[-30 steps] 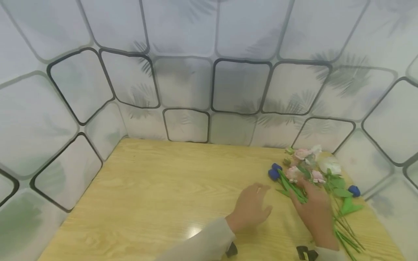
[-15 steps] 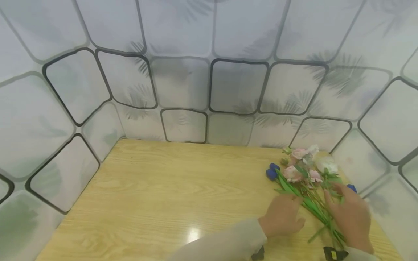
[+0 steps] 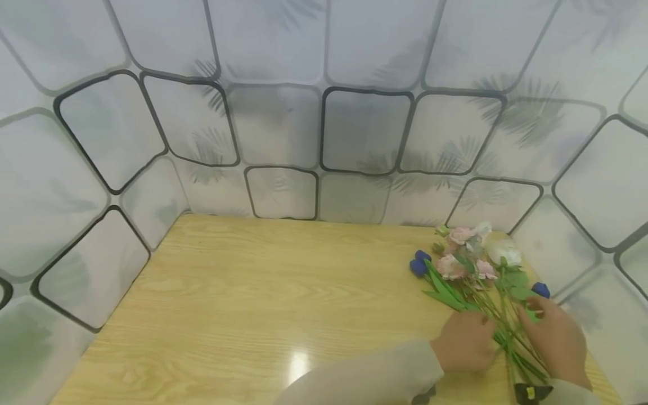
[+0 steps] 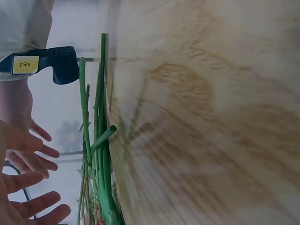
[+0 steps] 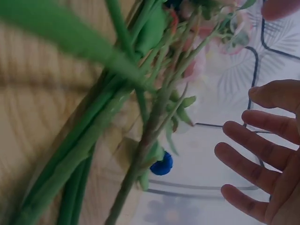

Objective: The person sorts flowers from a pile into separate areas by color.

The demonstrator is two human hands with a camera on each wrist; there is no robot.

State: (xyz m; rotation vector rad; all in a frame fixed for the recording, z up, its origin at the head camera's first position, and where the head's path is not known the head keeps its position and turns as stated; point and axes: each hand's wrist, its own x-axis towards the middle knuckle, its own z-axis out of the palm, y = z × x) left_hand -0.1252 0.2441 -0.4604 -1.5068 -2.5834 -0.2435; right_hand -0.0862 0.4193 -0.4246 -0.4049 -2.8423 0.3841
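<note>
A loose bunch of flowers lies at the table's right side. Pink flowers (image 3: pixel 452 267) sit beside two blue tulip heads (image 3: pixel 419 265), a white flower (image 3: pixel 505 253) and a separate blue tulip (image 3: pixel 540 289). Their green stems (image 3: pixel 523 360) cross toward the front. My left hand (image 3: pixel 466 340) is at the left side of the stems; its fingers look relaxed in the wrist views. At their right is my right hand (image 3: pixel 557 340), fingers extended in the left wrist view (image 4: pixel 35 145). Whether either hand touches the stems is unclear.
The wooden table (image 3: pixel 263 281) stretches away to the left. Patterned cloth walls (image 3: pixel 283 126) stand behind it and at both sides. Dark straps are on both wrists, the right one (image 3: pixel 531 392) bearing a yellow label.
Both hands have moved right, the left up to the stems and the right to their outer side. Stems that lay spread at the right now lie closer together.
</note>
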